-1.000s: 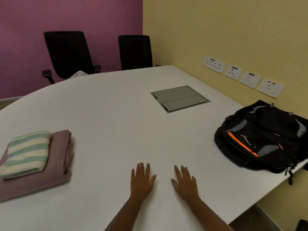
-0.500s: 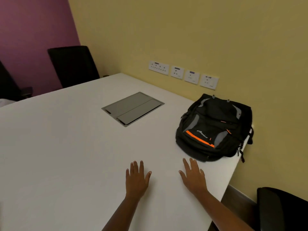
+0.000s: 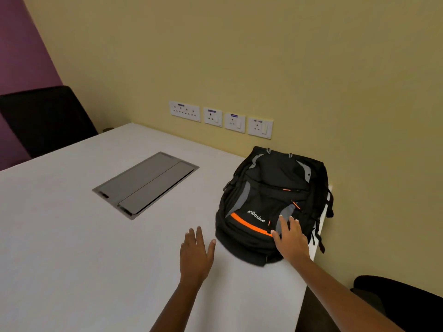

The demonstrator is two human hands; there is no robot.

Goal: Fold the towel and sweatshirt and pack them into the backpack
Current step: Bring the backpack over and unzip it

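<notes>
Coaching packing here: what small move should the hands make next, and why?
Probably slide the black, orange-striped fabric backpack closer for unzipping: the right hand rests flat on its near end, the left hand lies open beside it, and it looks closed.

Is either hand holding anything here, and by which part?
Nothing is gripped. The right hand lies with straight fingers on the lower front of the backpack, by its orange stripe; the left hand is open over the table.
</notes>
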